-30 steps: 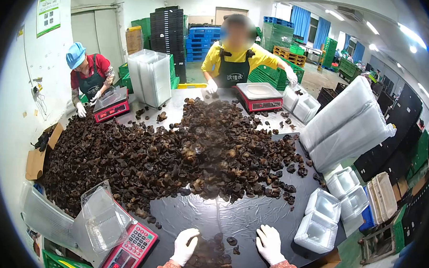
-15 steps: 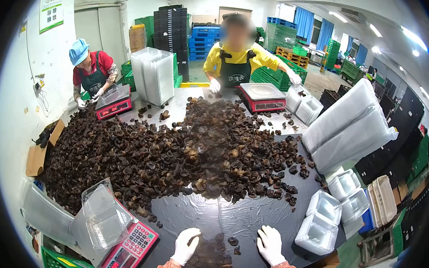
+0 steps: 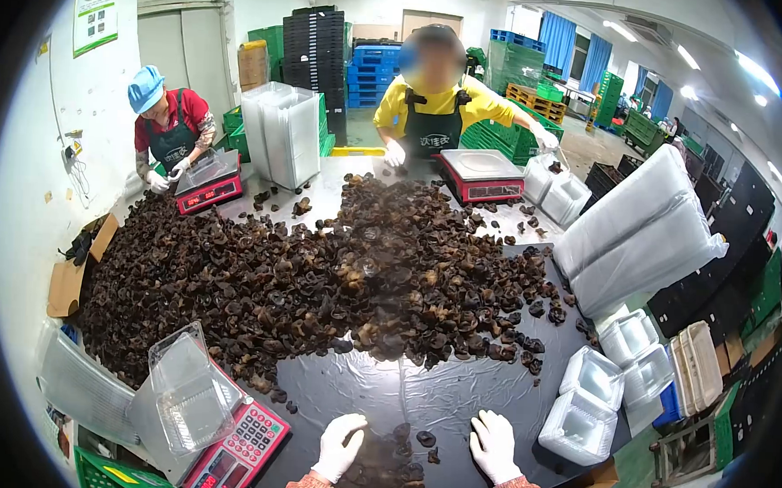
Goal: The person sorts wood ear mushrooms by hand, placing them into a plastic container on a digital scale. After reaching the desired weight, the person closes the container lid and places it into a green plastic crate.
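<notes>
My left hand [image 3: 340, 447], in a white glove, rests at the near edge of the dark table [image 3: 315, 385], its fingers curled loosely with nothing visible in them. To its right lies a small strip of dark, wrinkled pieces [image 3: 385, 471]. My right hand [image 3: 493, 446], also gloved, lies on the table beyond that strip with its fingers apart and holds nothing. Two loose pieces [image 3: 426, 438] sit between my hands. Farther off, a large heap of the brown-black pieces [image 3: 319, 284] covers the table. A red scale [image 3: 247, 443] bearing an open clear box [image 3: 188, 396] stands left of my left hand.
Open clear boxes [image 3: 580, 418] and a wrapped white stack [image 3: 636, 237] are on the right. Across the table a person in yellow [image 3: 436, 115] stands by a scale [image 3: 489, 192]; another in a blue cap [image 3: 169, 125] works at a left scale [image 3: 208, 194]. Clear lids [image 3: 278, 139] stand upright.
The co-worker at the far left has moved a gloved hand slightly toward the scale. The person in yellow has shifted a little. My hands have hardly moved.
</notes>
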A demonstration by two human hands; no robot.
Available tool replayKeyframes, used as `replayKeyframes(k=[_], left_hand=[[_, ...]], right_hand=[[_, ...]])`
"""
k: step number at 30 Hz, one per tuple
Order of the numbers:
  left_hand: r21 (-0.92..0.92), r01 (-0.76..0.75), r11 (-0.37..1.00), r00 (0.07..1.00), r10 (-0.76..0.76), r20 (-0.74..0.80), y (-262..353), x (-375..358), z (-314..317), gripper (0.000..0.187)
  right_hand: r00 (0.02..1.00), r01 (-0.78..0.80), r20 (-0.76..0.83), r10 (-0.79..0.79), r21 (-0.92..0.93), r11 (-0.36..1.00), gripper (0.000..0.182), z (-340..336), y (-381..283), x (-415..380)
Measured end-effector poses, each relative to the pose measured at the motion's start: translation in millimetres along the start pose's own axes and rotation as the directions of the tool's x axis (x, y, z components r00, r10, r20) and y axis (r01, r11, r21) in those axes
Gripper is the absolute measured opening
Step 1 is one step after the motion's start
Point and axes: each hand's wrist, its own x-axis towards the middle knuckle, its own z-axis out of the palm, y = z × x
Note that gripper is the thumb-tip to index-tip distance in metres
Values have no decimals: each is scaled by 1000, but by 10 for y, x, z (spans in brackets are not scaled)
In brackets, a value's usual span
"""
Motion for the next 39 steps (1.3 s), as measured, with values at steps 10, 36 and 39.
replayKeyframes(k=[10, 36, 39], left_hand=[[-7, 3, 1000, 1000, -3, -1, -14, -4, 8, 22], [-15, 14, 1000, 1000, -15, -13, 33, 10, 1, 20], [-14, 3, 1000, 1000, -3, -16, 47, 9, 2, 19]], right_hand=[[1000, 7, -2, -7, 0, 1000, 37, 6, 8, -10], [1000, -5, -12, 5, 5, 1000, 34, 29, 12, -27], [1000, -3, -13, 3, 1, 1000, 33, 17, 6, -24]])
